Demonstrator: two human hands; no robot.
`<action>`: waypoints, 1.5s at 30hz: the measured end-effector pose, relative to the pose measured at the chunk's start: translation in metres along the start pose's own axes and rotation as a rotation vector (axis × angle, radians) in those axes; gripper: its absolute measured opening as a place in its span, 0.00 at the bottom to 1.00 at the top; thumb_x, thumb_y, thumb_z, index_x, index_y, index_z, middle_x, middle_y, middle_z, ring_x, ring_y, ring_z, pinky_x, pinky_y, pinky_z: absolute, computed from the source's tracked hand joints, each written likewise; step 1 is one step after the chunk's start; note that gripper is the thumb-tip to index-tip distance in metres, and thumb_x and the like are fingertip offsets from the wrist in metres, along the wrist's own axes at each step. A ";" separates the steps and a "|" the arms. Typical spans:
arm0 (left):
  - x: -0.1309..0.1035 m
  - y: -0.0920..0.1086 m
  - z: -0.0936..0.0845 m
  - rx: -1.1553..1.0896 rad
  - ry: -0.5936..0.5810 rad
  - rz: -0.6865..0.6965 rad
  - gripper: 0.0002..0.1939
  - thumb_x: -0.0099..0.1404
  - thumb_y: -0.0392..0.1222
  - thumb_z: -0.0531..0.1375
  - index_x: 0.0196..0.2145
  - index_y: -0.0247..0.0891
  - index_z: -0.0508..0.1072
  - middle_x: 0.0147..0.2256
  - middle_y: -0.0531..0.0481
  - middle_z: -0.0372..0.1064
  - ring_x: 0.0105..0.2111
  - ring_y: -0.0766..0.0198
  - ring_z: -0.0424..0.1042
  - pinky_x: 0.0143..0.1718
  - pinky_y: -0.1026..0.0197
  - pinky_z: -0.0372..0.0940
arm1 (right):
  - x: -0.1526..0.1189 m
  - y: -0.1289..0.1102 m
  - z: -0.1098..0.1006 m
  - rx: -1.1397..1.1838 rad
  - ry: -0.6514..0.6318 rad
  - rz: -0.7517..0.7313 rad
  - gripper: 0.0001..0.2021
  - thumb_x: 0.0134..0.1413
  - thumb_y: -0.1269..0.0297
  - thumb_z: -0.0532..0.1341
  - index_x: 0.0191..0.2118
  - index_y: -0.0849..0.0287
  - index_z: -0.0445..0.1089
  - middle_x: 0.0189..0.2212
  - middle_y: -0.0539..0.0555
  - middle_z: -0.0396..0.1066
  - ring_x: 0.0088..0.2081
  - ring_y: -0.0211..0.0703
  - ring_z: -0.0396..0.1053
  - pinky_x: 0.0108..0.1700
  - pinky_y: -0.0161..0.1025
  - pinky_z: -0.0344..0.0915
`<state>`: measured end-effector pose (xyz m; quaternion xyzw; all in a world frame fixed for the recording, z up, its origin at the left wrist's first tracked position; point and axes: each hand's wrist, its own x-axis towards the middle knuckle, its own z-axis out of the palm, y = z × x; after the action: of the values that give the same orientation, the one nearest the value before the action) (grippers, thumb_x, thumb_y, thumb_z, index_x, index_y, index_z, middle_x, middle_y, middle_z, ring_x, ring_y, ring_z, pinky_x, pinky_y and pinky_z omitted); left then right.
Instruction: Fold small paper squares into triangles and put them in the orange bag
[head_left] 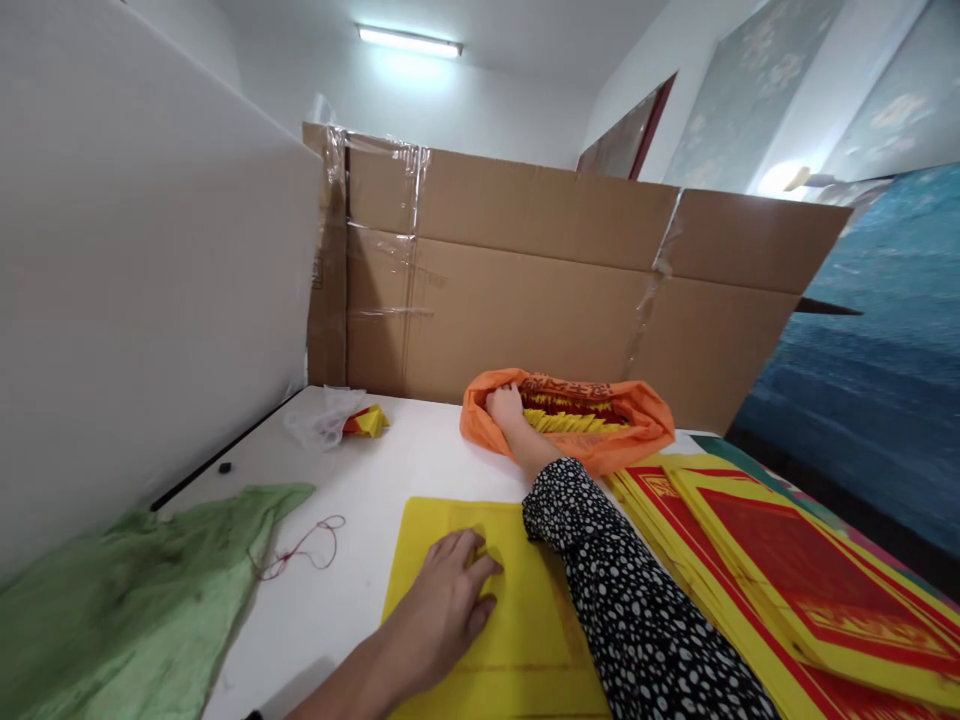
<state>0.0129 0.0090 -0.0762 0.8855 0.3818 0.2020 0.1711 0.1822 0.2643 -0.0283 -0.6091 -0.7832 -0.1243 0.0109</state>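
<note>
A sheet of yellow paper (517,600) lies on the white table in front of me. My left hand (448,600) rests on it, palm down, fingers slightly bent and apart, holding nothing. At the back, an orange bag (592,450) stands open, with rows of folded yellow and red paper pieces (574,422) inside. My right hand (506,405) reaches over the bag's left end, beside the folded pieces. Its fingertips are partly hidden, and whether they grip anything is unclear.
Stacks of yellow and red printed sheets (817,570) lie at the right. A green cloth (142,590), red string (304,552) and clear plastic bag (322,418) are on the left. A cardboard wall (525,280) closes off the back of the table.
</note>
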 end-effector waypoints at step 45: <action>-0.031 0.039 -0.013 0.098 -0.111 0.345 0.21 0.75 0.46 0.43 0.48 0.38 0.73 0.50 0.43 0.69 0.52 0.58 0.70 0.55 0.52 0.66 | -0.358 0.047 -0.008 0.730 0.084 -0.447 0.11 0.62 0.66 0.58 0.47 0.56 0.74 0.50 0.58 0.73 0.52 0.45 0.71 0.54 0.46 0.67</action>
<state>0.0106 -0.0369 -0.0542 0.9550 0.2235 0.1603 0.1113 0.3179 -0.0675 -0.0725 -0.3751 -0.8873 0.1370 0.2305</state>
